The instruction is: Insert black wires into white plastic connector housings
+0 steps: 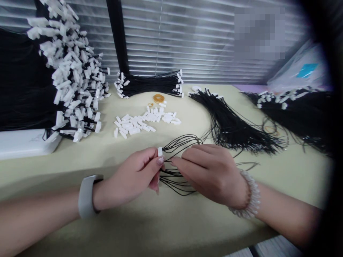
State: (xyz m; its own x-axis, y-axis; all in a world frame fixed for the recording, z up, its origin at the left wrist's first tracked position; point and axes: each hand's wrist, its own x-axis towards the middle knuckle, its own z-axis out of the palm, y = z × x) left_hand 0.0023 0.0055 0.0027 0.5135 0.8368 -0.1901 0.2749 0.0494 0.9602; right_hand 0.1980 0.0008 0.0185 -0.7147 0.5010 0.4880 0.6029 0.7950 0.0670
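White plastic connector [160, 151] you are pinching in your left hand [131, 175]; your curled right hand [211, 171] is gripping thin black wires [174, 180].

- The left hand [131, 175] was curled, its fingertips pinched together.
- The right hand [211, 171] was turned palm-down, its fingers pointing left, just beside the left hand.
- The left forearm [40, 217] and right forearm [289, 214] reached in low from opposite sides.
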